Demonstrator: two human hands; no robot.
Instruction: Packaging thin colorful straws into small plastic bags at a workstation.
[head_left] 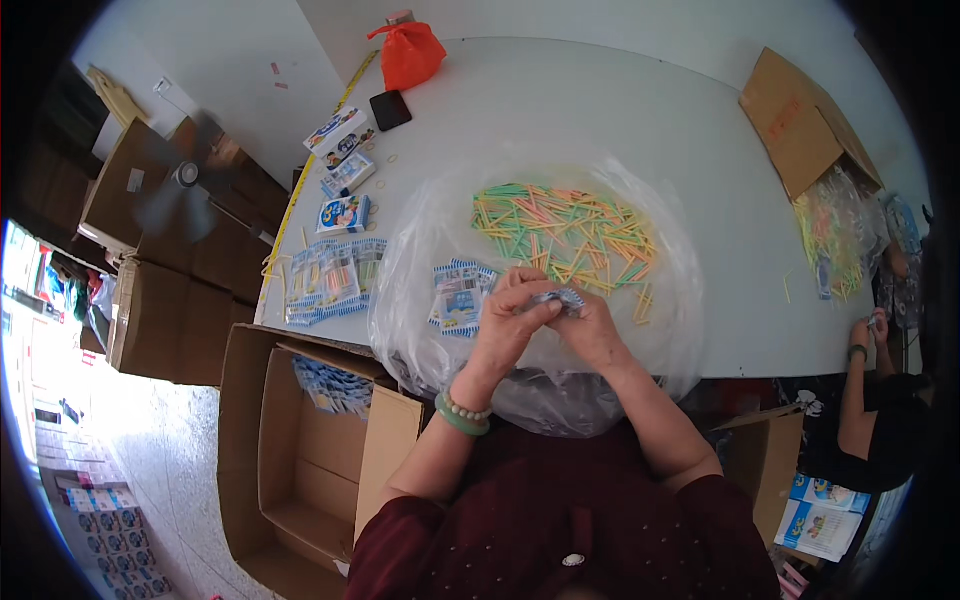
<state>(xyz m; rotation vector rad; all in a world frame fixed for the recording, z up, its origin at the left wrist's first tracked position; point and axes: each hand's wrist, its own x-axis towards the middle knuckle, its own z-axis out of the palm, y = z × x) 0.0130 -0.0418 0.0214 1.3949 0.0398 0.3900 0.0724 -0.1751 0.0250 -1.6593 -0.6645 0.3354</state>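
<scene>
Centre frame, your left hand and right hand meet, fingers pinched shut on a small blue-and-white packet. It sits just below the pile of coloured sticks on the clear plastic sheet.

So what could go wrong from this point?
The loose coloured sticks lie on a slippery clear plastic sheet that hangs over the table edge, so a tug could spill them. The small packet pinched between left hand and right hand might tear or slip.
</scene>
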